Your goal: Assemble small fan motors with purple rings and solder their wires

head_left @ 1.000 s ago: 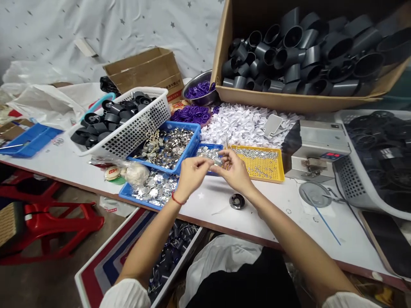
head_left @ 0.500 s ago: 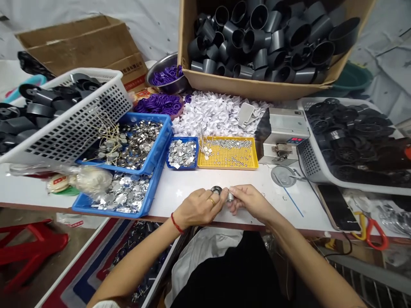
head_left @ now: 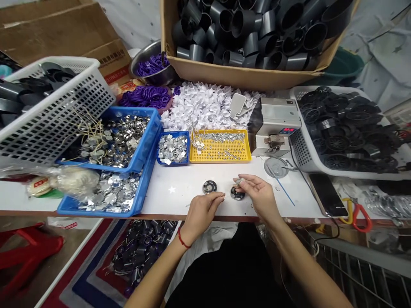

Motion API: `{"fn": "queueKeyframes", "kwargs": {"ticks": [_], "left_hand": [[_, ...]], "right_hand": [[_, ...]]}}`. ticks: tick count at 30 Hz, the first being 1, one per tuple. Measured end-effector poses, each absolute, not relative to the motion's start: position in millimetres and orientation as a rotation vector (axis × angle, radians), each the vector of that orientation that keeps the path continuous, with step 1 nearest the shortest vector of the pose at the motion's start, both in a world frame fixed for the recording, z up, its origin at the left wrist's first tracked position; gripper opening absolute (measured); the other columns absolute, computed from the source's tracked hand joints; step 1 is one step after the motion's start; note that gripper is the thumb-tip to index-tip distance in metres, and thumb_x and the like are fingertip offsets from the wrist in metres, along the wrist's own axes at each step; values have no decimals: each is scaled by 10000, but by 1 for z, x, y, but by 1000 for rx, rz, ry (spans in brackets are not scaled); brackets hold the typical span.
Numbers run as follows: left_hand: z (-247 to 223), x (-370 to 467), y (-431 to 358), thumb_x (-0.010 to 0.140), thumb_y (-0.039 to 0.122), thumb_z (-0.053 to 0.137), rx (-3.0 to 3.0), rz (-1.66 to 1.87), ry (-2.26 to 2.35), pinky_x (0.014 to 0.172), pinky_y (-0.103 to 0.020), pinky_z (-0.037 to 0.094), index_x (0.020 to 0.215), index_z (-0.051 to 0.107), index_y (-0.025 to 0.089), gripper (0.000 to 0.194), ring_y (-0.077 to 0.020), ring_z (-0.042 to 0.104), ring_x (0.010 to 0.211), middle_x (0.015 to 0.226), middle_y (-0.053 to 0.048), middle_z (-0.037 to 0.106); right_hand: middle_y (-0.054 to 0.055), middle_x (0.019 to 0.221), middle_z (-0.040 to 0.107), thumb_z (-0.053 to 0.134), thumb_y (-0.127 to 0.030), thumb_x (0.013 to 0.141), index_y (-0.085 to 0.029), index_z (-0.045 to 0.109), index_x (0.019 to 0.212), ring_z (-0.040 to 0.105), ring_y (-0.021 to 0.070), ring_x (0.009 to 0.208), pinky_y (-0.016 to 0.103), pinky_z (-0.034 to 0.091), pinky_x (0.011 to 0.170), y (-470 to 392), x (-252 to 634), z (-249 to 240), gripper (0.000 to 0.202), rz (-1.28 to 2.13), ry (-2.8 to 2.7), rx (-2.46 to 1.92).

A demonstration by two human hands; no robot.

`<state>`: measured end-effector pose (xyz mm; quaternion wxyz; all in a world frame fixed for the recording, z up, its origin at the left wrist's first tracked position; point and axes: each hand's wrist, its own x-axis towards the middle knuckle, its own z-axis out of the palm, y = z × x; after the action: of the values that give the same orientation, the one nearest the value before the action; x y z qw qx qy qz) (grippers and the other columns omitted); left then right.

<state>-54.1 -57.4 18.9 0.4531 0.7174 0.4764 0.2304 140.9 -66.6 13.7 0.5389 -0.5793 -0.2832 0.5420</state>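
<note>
Two round dark parts lie flat on the tabletop (head_left: 189, 176), a small gap between them; being round, no long axis to read. Right-hand part (head_left: 238, 195) sits just under and beside the fingers of the right hand (head_left: 265, 201), which is clearly the nearer hand; contact with it can't be confirmed. Left-hand part (head_left: 209, 187) is just beyond the knuckles of the left hand (head_left: 199, 216), away from the body, apart from the fingers.

Right: thumb and fingers pinching a small metal piece (head_left: 238, 181) above the far edge of the right-hand part. Hand comes in from the right, fingers pointing left, palm tipped inward. Piece's own axis too small to tell.

Left: thumb and index pressed together, tips pointing right, in the gap short of the right-hand part. Back of hand up, wrist low near the tabletop edge. Anything thin between those tips, can't tell.

Beyond both hands: small blue tray (head_left: 173, 164) and yellow tray (head_left: 220, 161), side by side
</note>
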Motion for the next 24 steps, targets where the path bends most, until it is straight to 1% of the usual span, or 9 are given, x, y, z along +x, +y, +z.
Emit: {"fn": "queueKeyframes", "kwargs": {"ticks": [2, 4, 7, 10, 13, 15, 18, 21, 24], "left_hand": [[18, -55, -56, 909, 396, 551, 1584, 460, 1119, 757, -324, 557, 923, 736, 220, 256, -208, 714, 800, 878, -43, 757], [14, -52, -56, 866, 449, 597, 1270, 411, 1061, 705, -318, 569, 883, 734, 186, 296, -196, 709, 721, 805, -57, 749], [7, -41, -63, 782, 532, 664, 882, 332, 945, 664, -327, 575, 852, 721, 138, 405, -186, 695, 644, 759, -89, 736], [6, -32, -70, 734, 565, 707, 977, 252, 805, 680, -356, 580, 1024, 693, 133, 521, -218, 705, 742, 905, -127, 736], [4, -25, -66, 663, 476, 810, 1541, 367, 969, 758, -405, 576, 1334, 507, 207, 783, -282, 664, 995, 1194, -150, 648], [-2, -15, -57, 639, 444, 838, 1958, 495, 1158, 858, -462, 547, 1367, 446, 189, 865, -333, 597, 1130, 1256, -177, 590], [-15, 5, -50, 681, 423, 811, 2316, 543, 1274, 886, -510, 521, 1188, 521, 124, 656, -372, 605, 1092, 1106, -192, 619], [-17, 14, -54, 762, 341, 740, 2222, 696, 1312, 854, -467, 537, 1063, 517, 159, 416, -332, 628, 1048, 1079, -164, 619], [-4, 8, -61, 752, 322, 742, 1766, 896, 1251, 798, -378, 564, 1169, 453, 205, 521, -251, 655, 970, 1064, -97, 625]], "right_hand": [[115, 957, 765, 761, -431, 720, -152, 706, 1002, 720, 182, 699, 386, 615, 735, -73, 144, 16, 400, 1185, -764, -1430], [107, 945, 768, 702, -414, 786, -166, 717, 1005, 733, 208, 745, 402, 622, 740, -87, 144, 18, 331, 1030, -940, -1484], [50, 895, 776, 708, -392, 788, -252, 754, 942, 739, 232, 831, 393, 623, 788, -117, 144, 19, 213, 759, -1374, -1436], [15, 884, 774, 710, -324, 800, -319, 750, 974, 737, 218, 817, 363, 627, 774, -139, 158, 23, 179, 555, -1537, -1396], [43, 1027, 745, 649, -234, 853, -289, 711, 1072, 710, 215, 942, 391, 596, 843, -138, 182, 33, 234, 422, -1260, -1495], [59, 1039, 714, 672, -258, 835, -256, 717, 1027, 682, 218, 971, 390, 580, 830, -128, 194, 39, 197, 387, -1149, -1536], [42, 878, 676, 696, -319, 809, -219, 728, 965, 646, 180, 799, 345, 553, 712, -113, 196, 42, 188, 393, -1084, -1613], [7, 748, 619, 692, -311, 811, -209, 728, 944, 593, 147, 674, 312, 512, 635, -111, 182, 41, 172, 417, -996, -1574], [9, 751, 612, 704, -272, 799, -229, 729, 933, 591, 145, 674, 287, 485, 588, -117, 166, 42, 142, 382, -1002, -1420]]}}
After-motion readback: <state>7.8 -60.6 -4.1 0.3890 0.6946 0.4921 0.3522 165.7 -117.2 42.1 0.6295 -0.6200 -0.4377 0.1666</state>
